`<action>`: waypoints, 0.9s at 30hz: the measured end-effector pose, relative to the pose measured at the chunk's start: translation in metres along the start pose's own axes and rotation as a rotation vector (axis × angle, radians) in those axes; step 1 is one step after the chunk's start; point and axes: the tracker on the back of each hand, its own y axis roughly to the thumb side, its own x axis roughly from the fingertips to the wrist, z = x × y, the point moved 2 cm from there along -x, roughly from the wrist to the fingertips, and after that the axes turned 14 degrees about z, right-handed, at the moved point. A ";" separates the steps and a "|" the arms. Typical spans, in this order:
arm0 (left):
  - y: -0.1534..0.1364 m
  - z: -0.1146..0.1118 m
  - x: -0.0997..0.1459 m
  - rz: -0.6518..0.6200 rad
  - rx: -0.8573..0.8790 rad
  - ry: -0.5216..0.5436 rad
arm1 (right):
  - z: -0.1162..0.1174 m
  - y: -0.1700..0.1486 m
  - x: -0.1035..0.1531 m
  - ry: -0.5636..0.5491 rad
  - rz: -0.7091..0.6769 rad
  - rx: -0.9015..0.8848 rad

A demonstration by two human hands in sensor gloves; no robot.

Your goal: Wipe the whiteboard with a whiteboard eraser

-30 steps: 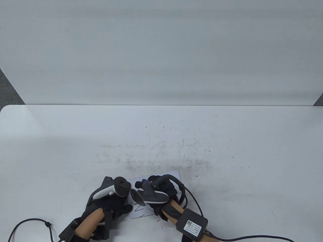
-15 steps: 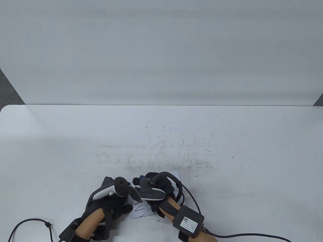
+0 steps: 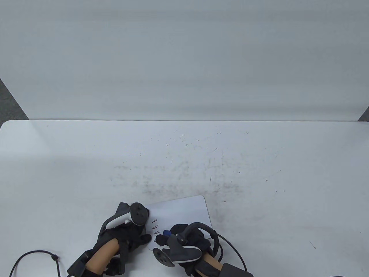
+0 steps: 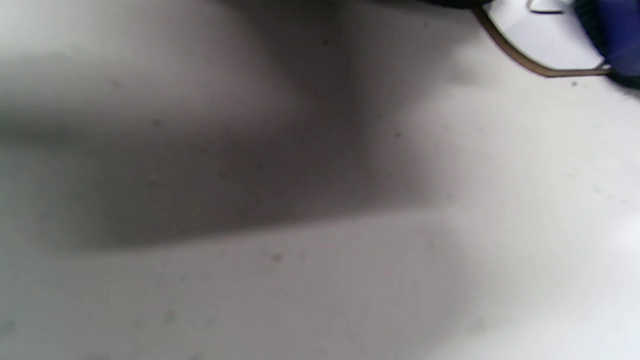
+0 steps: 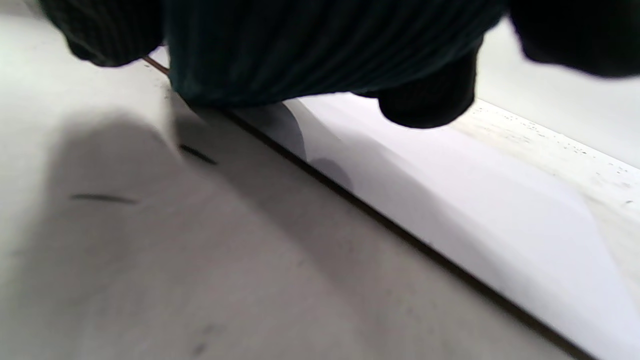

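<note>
A small white whiteboard (image 3: 184, 210) lies flat near the table's front edge, with a few short dark marks (image 3: 155, 226) near its left side. My right hand (image 3: 184, 235) grips a blue whiteboard eraser (image 3: 165, 233) and presses it on the board's near part. In the right wrist view the eraser's dark felt (image 5: 320, 50) sits at the board's near edge (image 5: 400, 200). My left hand (image 3: 129, 230) rests on the table against the board's left edge, its thumb (image 3: 145, 238) touching the board's near-left corner. The left wrist view shows that corner (image 4: 540, 40).
The white table (image 3: 259, 161) carries smudges and small dark flecks (image 3: 187, 179) beyond the board. A white backdrop panel (image 3: 184, 57) stands behind the table. Black cables (image 3: 31, 255) trail from both wrists at the front edge.
My right hand has pulled the eraser toward me from the board's far part to its near part. Most of the scribble is gone, leaving a few short marks. My left hand has not moved.
</note>
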 end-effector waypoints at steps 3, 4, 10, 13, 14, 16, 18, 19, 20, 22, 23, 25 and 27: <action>0.000 0.000 0.000 0.003 -0.006 -0.003 | 0.001 -0.005 -0.016 -0.008 0.028 -0.019; 0.000 0.000 0.000 0.001 -0.003 -0.003 | 0.001 -0.007 -0.024 -0.010 0.041 -0.026; 0.000 0.000 0.000 -0.003 -0.001 -0.005 | 0.002 -0.019 -0.071 -0.018 0.136 -0.053; 0.000 -0.001 0.000 -0.009 0.005 -0.005 | 0.001 -0.020 -0.084 -0.031 0.169 -0.057; -0.001 -0.001 -0.001 -0.012 0.012 -0.007 | 0.000 -0.019 -0.086 -0.032 0.178 -0.067; -0.001 -0.001 -0.001 -0.014 0.019 -0.012 | 0.001 -0.018 -0.083 -0.031 0.174 -0.075; -0.001 -0.002 -0.001 -0.016 0.021 -0.010 | 0.001 -0.015 -0.077 -0.045 0.150 -0.055; -0.002 -0.002 -0.001 -0.017 0.024 -0.010 | 0.002 -0.013 -0.075 -0.043 0.140 -0.052; -0.002 -0.002 -0.001 -0.018 0.027 -0.010 | 0.002 -0.009 -0.068 -0.040 0.123 -0.046; -0.002 -0.002 -0.001 -0.016 0.027 -0.008 | 0.003 -0.005 -0.054 -0.043 0.100 -0.042; -0.002 -0.002 -0.001 -0.016 0.026 -0.007 | 0.004 -0.003 -0.044 -0.052 0.083 -0.036; -0.002 -0.001 -0.001 -0.015 0.028 -0.005 | 0.004 0.001 -0.025 -0.061 0.047 -0.027; -0.002 -0.001 -0.001 -0.014 0.025 -0.003 | 0.005 0.004 -0.009 -0.052 0.022 -0.033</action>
